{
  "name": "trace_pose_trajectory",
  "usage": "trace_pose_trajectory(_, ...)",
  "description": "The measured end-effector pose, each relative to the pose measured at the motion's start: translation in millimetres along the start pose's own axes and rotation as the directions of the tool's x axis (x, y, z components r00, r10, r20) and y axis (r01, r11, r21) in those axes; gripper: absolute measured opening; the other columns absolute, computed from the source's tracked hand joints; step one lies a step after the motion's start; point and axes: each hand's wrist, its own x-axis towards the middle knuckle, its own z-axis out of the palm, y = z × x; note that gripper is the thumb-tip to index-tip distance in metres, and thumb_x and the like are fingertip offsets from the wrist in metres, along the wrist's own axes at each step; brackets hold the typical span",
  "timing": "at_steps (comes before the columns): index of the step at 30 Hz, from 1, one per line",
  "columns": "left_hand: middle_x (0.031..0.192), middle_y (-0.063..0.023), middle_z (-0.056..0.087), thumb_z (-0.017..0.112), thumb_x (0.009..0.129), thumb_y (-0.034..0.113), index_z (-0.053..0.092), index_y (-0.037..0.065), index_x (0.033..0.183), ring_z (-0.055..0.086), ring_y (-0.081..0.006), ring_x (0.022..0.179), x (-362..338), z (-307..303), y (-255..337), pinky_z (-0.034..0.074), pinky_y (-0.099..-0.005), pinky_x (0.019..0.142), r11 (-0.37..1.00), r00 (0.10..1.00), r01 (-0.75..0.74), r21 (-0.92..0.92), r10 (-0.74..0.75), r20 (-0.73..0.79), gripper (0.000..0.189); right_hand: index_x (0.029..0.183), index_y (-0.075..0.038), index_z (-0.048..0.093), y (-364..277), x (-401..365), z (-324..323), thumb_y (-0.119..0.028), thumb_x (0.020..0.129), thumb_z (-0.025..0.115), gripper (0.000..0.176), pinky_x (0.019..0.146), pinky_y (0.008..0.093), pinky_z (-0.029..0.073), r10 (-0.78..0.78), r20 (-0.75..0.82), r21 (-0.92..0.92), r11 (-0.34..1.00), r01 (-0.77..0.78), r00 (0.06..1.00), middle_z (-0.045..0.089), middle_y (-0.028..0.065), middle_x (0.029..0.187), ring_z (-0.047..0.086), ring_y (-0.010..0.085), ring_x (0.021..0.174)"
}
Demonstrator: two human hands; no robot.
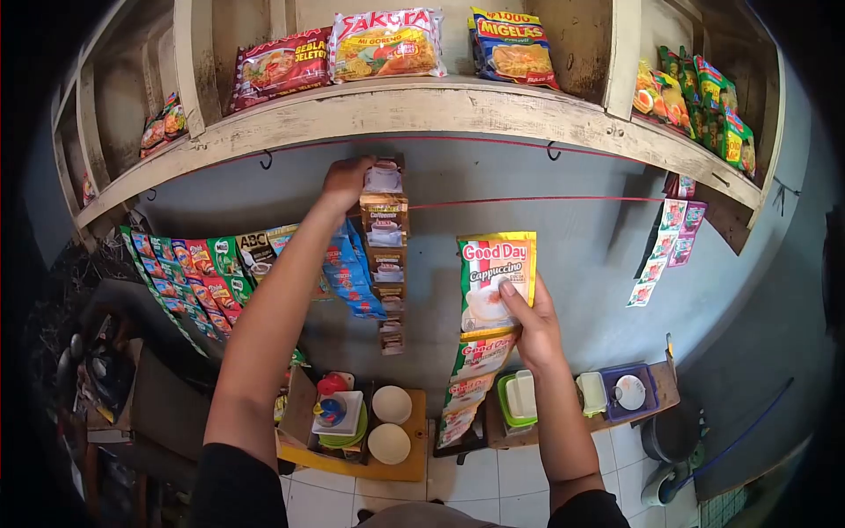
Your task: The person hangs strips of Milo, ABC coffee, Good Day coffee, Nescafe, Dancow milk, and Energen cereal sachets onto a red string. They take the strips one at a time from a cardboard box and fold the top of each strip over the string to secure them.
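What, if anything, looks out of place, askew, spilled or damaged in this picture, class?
The blue sachets hang askew, slanting toward the brown sachet strip instead of straight down. The wooden shelf looks worn, its pale paint patchy and stained. No spill shows.

The Sakura pack [387, 46] is carried by the wooden shelf [396, 107]. A red pack [280, 70] is placed left of it, the Migelas pack [513, 51] right.
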Motion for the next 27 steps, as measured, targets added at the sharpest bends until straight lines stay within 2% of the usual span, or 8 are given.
trace_pose_trajectory(6, 0.099, -0.0158, 0.069, 0.063, 0.082, 0.042, 0.068, -0.001, 0.101, 0.065, -0.025, 0.091, 32, -6, -38, 0.046, -0.0346, 0.083, 0.844, 0.97, 0.044, 0.534, -0.163, 0.178, 0.047, 0.122, -0.004, 0.05, 1, 1, -8, -0.014, 0.093, 0.058, 0.032, 0.084, 0.0293, 0.05, 0.013, -0.003, -0.015, 1.0, -0.013, 1.0, 0.063, 0.0053, 0.107, 0.061, 0.0122, 0.095)
trace_pose_trajectory(9, 0.1, -0.0166, 0.068, 0.063, 0.08, 0.054, 0.068, 0.005, 0.104, 0.064, -0.0324, 0.093, 16, -5, -37, 0.046, -0.038, 0.088, 0.482, 0.941, -0.238, 0.843, -0.099, 0.322, 0.056, 0.122, -0.004, 0.05, 0, 3, -10, -0.014, 0.093, 0.058, 0.032, 0.084, 0.0295, 0.05, 0.016, 0.001, -0.031, 0.999, -0.016, 1.0, 0.063, 0.0055, 0.107, 0.061, 0.0122, 0.095)
trace_pose_trajectory(12, 0.091, -0.0167, 0.068, 0.059, 0.081, 0.059, 0.068, 0.004, 0.097, 0.065, -0.0339, 0.089, 4, -7, 1, 0.047, -0.04, 0.087, 0.429, 0.93, -0.007, 0.903, -0.33, 0.164, 0.058, 0.122, -0.004, 0.05, 2, 6, -16, -0.014, 0.093, 0.058, 0.032, 0.084, 0.0295, 0.05, 0.023, 0.004, -0.038, 0.999, -0.022, 1.0, 0.063, 0.0056, 0.108, 0.061, 0.0124, 0.096)
trace_pose_trajectory(13, 0.091, -0.0167, 0.068, 0.059, 0.081, 0.059, 0.068, 0.004, 0.097, 0.065, -0.0339, 0.089, -8, -10, 9, 0.047, -0.04, 0.087, 0.43, 0.929, -0.006, 0.903, -0.331, 0.164, 0.058, 0.123, -0.004, 0.05, 3, 7, -18, -0.014, 0.093, 0.058, 0.032, 0.084, 0.0295, 0.05, 0.031, 0.002, -0.045, 0.999, -0.031, 1.0, 0.063, 0.0057, 0.108, 0.061, 0.0125, 0.096)
trace_pose_trajectory(15, 0.079, -0.0166, 0.066, 0.059, 0.083, 0.057, 0.066, 0.004, 0.084, 0.065, -0.0326, 0.074, -50, -16, 20, 0.05, -0.0411, 0.076, 0.57, 0.977, -0.203, 0.796, 0.169, 0.128, 0.054, 0.12, -0.005, 0.051, 2, 7, -16, -0.016, 0.093, 0.059, 0.031, 0.082, 0.0285, 0.05, 0.024, -0.014, -0.049, 0.999, -0.025, 1.0, 0.063, 0.0045, 0.104, 0.061, 0.0119, 0.094)
trace_pose_trajectory(19, 0.089, -0.0144, 0.069, 0.066, 0.081, 0.049, 0.061, 0.002, 0.092, 0.066, -0.0326, 0.079, -120, -19, 30, 0.048, -0.0435, 0.074, 0.589, 0.996, -0.092, 0.803, 0.07, 0.063, 0.048, 0.123, -0.004, 0.05, 5, 12, -17, -0.014, 0.093, 0.058, 0.032, 0.084, 0.0294, 0.05, 0.027, 0.001, -0.052, 0.998, -0.027, 1.0, 0.063, 0.0057, 0.107, 0.061, 0.0124, 0.096)
trace_pose_trajectory(25, 0.089, -0.0143, 0.067, 0.074, 0.078, 0.028, 0.049, 0.002, 0.101, 0.062, -0.0231, 0.068, -150, -5, -26, 0.048, -0.0352, 0.062, 0.926, 0.996, 0.084, 0.369, -0.091, 0.001, 0.042, 0.123, -0.004, 0.05, 8, 20, -2, -0.014, 0.094, 0.057, 0.031, 0.083, 0.0293, 0.051, 0.039, 0.03, -0.039, 0.999, -0.038, 0.999, 0.063, 0.0056, 0.107, 0.061, 0.0125, 0.095)
trace_pose_trajectory(27, 0.083, -0.0094, 0.062, 0.074, 0.08, 0.025, 0.049, 0.002, 0.097, 0.055, -0.0163, 0.062, -147, -3, -54, 0.045, -0.0304, 0.057, 0.901, 0.998, -0.04, 0.432, 0.059, -0.032, 0.038, 0.123, -0.004, 0.05, 11, 24, 0, -0.014, 0.094, 0.057, 0.032, 0.083, 0.0292, 0.05, 0.039, 0.047, -0.03, 0.999, -0.037, 0.998, 0.063, 0.0056, 0.107, 0.061, 0.0124, 0.095)
